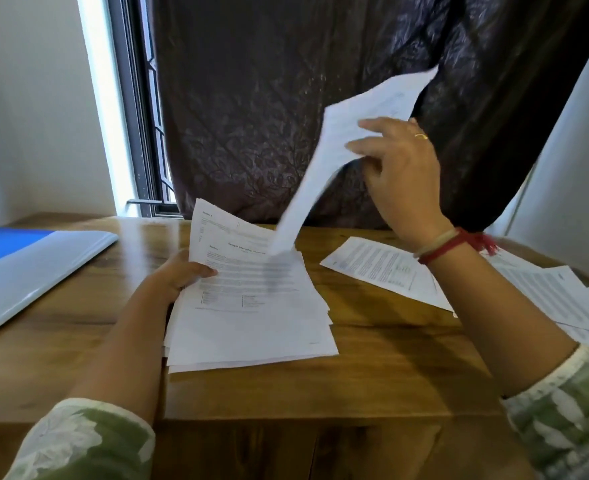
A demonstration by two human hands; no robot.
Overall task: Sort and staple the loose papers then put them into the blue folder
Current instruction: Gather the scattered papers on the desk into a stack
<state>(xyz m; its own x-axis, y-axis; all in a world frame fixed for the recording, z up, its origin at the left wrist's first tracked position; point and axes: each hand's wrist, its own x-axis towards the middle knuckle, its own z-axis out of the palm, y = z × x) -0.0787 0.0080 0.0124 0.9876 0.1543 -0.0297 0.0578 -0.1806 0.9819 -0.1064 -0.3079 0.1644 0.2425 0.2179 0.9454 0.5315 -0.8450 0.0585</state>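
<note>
a dark curtain [268,116] hangs behind a wooden table [390,358]. the blue folder [26,271] lies at 9 o'clock. at centre the left hand [182,275] grips the left edge of a paper stack [251,323], thumb on top. at 1 o'clock the right hand [400,174] pinches a single sheet [320,168] raised above the stack. more loose papers [383,271] lie at 3 o'clock.

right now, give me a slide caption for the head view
Right hand holds a sheet above the stack gripped by the left hand, blue folder lying nearby.
</note>
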